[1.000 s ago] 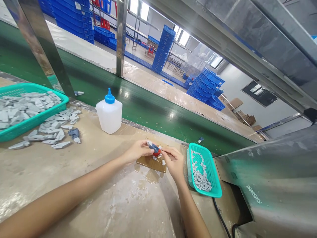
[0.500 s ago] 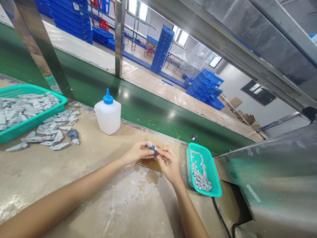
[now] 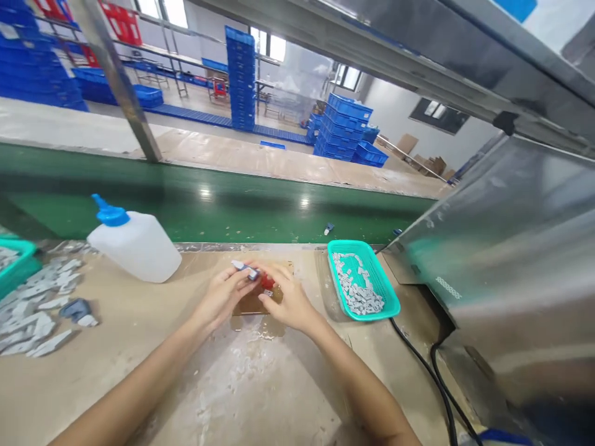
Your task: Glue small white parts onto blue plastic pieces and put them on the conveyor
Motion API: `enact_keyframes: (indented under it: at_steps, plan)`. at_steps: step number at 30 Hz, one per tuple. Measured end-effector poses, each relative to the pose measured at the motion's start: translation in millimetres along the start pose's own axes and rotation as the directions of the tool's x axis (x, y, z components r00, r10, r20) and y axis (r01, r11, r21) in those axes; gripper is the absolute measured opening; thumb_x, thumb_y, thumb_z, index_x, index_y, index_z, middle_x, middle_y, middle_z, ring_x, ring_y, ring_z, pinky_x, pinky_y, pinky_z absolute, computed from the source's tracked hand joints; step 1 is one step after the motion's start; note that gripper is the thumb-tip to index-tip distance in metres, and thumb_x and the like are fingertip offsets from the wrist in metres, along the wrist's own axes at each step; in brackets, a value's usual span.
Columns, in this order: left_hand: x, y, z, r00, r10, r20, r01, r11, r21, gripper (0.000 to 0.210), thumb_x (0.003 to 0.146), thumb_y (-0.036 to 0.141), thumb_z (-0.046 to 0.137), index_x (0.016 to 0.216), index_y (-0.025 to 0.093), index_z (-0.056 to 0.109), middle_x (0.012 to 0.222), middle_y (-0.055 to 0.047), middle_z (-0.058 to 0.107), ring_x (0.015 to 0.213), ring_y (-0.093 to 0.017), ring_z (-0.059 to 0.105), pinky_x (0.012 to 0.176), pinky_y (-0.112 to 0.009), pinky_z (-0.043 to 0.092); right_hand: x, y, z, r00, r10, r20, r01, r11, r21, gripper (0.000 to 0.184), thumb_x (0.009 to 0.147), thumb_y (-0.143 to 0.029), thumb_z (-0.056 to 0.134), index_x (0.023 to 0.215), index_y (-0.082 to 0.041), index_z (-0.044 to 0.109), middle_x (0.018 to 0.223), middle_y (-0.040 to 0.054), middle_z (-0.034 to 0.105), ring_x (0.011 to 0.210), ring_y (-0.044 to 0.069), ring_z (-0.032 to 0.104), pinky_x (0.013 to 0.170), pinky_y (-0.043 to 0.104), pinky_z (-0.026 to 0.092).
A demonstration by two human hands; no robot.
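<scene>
My left hand (image 3: 220, 297) is closed on a small plastic part (image 3: 248, 271), dark blue-grey with a pale pointed end that sticks out to the left. My right hand (image 3: 290, 300) is beside it, fingertips at the part's right end and thumb spread away below. Between that thumb and the fingers a red object (image 3: 267, 282) shows, partly hidden, with a small pale piece (image 3: 268, 292) near it. Both hands are over a wet brown board (image 3: 251, 305) on the bench. Whether the right fingertips press on the part I cannot tell.
A white bottle with a blue nozzle (image 3: 139, 248) stands at the left. Near it lie loose grey pieces (image 3: 32, 316) and a dark blue-grey part (image 3: 79, 311). A green basket (image 3: 393, 297) of small grey pieces sits right. Behind runs a green belt (image 3: 232, 214); a metal housing (image 3: 520, 272) bounds the right.
The view has swung to the right and levelled. The right thumb has parted from the plastic part, which has turned in the left fingers, its pale end pointing further left.
</scene>
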State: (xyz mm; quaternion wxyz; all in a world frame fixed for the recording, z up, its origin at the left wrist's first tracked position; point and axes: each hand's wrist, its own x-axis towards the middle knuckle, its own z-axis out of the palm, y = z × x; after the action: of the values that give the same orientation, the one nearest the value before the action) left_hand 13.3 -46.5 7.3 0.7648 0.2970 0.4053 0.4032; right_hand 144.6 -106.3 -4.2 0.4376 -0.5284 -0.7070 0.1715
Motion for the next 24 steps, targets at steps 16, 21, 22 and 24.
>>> enact_keyframes:
  at_steps: [16, 21, 22, 24]
  plan:
    - [117, 57, -4.6, 0.902, 0.282, 0.328, -0.280, -0.198, 0.939, 0.061, 0.074, 0.018, 0.043, 0.133, 0.009, 0.032, 0.100, -0.017, 0.064, 0.096, -0.030, 0.058, 0.086, -0.040, 0.042, -70, 107, -127, 0.839, 0.445, -0.313, -0.542, 0.728, -0.419, 0.018, 0.061, -0.004, 0.058, 0.064, -0.019, 0.069, 0.066, 0.0053, 0.068, 0.067, 0.022, 0.063, 0.066, 0.030, 0.048]
    - [149, 46, 26.5, 0.894, 0.267, 0.360, -0.258, -0.350, 0.900, 0.066, 0.070, 0.009, 0.043, 0.133, -0.002, 0.027, 0.125, -0.033, 0.041, 0.118, -0.045, 0.037, 0.089, -0.058, 0.031, -69, 108, -128, 0.818, 0.406, -0.408, -0.544, 0.777, -0.316, 0.014, 0.069, -0.015, 0.057, 0.072, -0.018, 0.070, 0.075, 0.0074, 0.069, 0.069, 0.022, 0.064, 0.069, 0.032, 0.050]
    - [152, 39, 36.4, 0.881, 0.259, 0.395, -0.292, -0.360, 0.886, 0.066, 0.070, 0.009, 0.043, 0.134, 0.001, 0.027, 0.132, -0.031, 0.036, 0.122, -0.043, 0.032, 0.092, -0.057, 0.028, -70, 109, -128, 0.818, 0.394, -0.419, -0.535, 0.790, -0.299, 0.016, 0.070, -0.016, 0.055, 0.073, -0.018, 0.070, 0.076, 0.0076, 0.069, 0.069, 0.021, 0.064, 0.068, 0.032, 0.051]
    - [155, 23, 59.8, 0.847, 0.216, 0.485, -0.392, -0.364, 0.845, 0.062, 0.073, 0.008, 0.041, 0.133, 0.011, 0.032, 0.138, -0.020, 0.032, 0.127, -0.033, 0.027, 0.100, -0.048, 0.026, -72, 110, -127, 0.823, 0.374, -0.428, -0.509, 0.819, -0.263, 0.019, 0.072, -0.017, 0.051, 0.075, -0.017, 0.070, 0.077, 0.0075, 0.068, 0.063, 0.019, 0.064, 0.063, 0.031, 0.052]
